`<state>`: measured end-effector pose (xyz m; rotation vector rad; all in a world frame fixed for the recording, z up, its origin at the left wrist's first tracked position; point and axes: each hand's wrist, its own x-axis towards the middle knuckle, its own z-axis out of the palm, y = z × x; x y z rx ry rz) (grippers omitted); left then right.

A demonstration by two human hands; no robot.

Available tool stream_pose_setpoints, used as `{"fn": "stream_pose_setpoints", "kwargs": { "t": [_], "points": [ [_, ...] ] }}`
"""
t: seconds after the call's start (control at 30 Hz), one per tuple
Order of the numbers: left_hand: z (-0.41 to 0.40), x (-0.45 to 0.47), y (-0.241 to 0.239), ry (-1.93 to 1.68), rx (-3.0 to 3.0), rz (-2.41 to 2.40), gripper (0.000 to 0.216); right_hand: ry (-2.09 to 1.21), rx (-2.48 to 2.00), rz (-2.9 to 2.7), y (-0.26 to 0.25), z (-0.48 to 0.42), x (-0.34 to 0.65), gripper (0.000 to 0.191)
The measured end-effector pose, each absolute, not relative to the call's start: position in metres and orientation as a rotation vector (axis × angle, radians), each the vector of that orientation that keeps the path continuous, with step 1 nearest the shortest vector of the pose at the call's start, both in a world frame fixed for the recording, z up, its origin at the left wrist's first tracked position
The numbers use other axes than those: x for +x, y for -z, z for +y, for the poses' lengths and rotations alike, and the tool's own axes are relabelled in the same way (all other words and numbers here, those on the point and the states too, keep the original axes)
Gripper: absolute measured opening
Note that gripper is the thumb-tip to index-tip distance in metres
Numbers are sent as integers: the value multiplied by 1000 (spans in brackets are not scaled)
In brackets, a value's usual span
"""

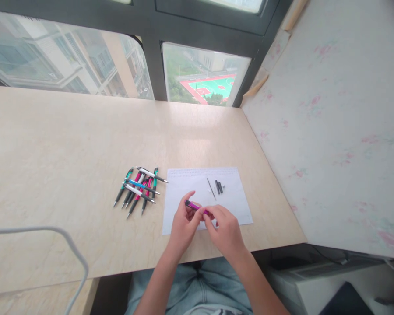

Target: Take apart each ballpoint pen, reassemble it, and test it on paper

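Note:
Between my two hands is a purple pen barrel (193, 205) with a black clip end, held above the lower part of a white paper sheet (180, 183). My left hand (183, 221) is closed around its clip end, thumb along the barrel. The fingertips of my right hand (223, 222) pinch the other end, which they partly hide. Beyond my hands, a thin dark ink refill (211, 188) lies on the sheet. Beside it are two short black pen pieces (219, 187) and a tiny part (224, 187) too small to make out.
Left of the sheet lies a crossed pile of pens (140, 188) in several colours. A grey cable (68, 240) curves over the table's (85, 140) front left. A papered wall (321, 131) bounds the right side, and a window frame (157, 70) the back.

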<state>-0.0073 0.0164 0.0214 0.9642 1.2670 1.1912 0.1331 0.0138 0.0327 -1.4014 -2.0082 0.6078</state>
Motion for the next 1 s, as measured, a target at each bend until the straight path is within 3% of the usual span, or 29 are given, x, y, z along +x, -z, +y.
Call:
{"fn": "stream_pose_setpoints", "kwargs": {
  "t": [0.2,0.67,1.0],
  "points": [
    [11,-9,-32,-968,1344,1433,56,-560,-1443,-2017,-25,8,139,17],
    [5,-30,-19,-1159,1300,1533,32,-249,-1893,-1921,-17,47,121,12],
    [1,-34,-20,-1182,1197,1495,26,-336,-1909,-1850,-12,32,133,20]
  ]
}}
